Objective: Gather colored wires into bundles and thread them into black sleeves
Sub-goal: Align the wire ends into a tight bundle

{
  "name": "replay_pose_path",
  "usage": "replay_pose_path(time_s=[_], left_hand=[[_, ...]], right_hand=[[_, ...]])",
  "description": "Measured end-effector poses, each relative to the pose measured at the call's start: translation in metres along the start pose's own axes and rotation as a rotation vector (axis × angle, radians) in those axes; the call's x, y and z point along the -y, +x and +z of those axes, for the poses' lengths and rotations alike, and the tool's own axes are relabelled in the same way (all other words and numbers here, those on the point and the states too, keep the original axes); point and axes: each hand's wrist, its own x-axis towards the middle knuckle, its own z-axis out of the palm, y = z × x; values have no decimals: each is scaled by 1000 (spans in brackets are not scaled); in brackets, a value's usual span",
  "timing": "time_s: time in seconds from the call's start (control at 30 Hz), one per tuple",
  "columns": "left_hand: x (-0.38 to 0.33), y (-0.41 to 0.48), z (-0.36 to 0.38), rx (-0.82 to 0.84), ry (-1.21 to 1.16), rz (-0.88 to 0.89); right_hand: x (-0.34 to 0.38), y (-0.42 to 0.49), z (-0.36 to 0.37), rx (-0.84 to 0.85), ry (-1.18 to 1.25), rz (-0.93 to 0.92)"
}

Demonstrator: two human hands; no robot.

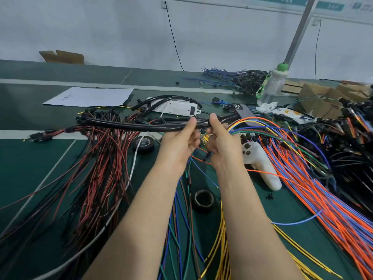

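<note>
Black sleeve [141, 127] is pinched near its right end in your left hand [178, 143], thumb on top and fingers curled under. The rest of it runs off to the left above the red and black harnesses [101, 158]. Your right hand [223, 144] is closed round the wire bundle [204, 138], thumb raised against the sleeve, and yellow tips show in the gap between your hands. I cannot tell whether those tips are inside the mouth, because your thumbs hide it.

Judging by this, you are at the feeding step. Pinch the bundle close behind its tips so no strand splays, and square the ends before you push. Feed in short strokes, sliding your right grip back each time. Hold the sleeve straight so the wires meet no bend.

Beyond your right hand the bundle arcs out over the loose orange and blue wires [314, 188], where it may snag, so lift it free first. The white handled tool [260, 164] lies just beside your right wrist, and a tape roll [143, 144] sits near your left hand on the green table [40, 168].
</note>
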Motion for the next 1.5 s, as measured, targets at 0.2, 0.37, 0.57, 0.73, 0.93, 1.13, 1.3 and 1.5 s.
replay_pose_path(time_s=[0.2,0.37,0.57,0.73,0.93,1.13,1.3,1.5], left_hand=[[-1,-1,2,-49,-7,14],[-2,-1,1,-67,-42,-6],[-1,-1,4,-53,-266,-101],[-5,4,-3,-81,-250,-80],[-7,7,-11,-101,-125,30],[-4,3,-6,-138,-110,103],[-4,0,-5,-58,-95,37],[-12,6,-17,-177,-105,118]], right_hand=[[4,2,-4,21,-15,35],[4,0,-3,12,19,-36],[3,0,-2,-21,36,-18],[4,2,-5,-54,40,-23],[5,5,-8,-100,75,-43],[3,0,-1,-25,-3,-12],[4,0,-3,-95,-22,-62],[4,2,-4,-86,-5,-65]])
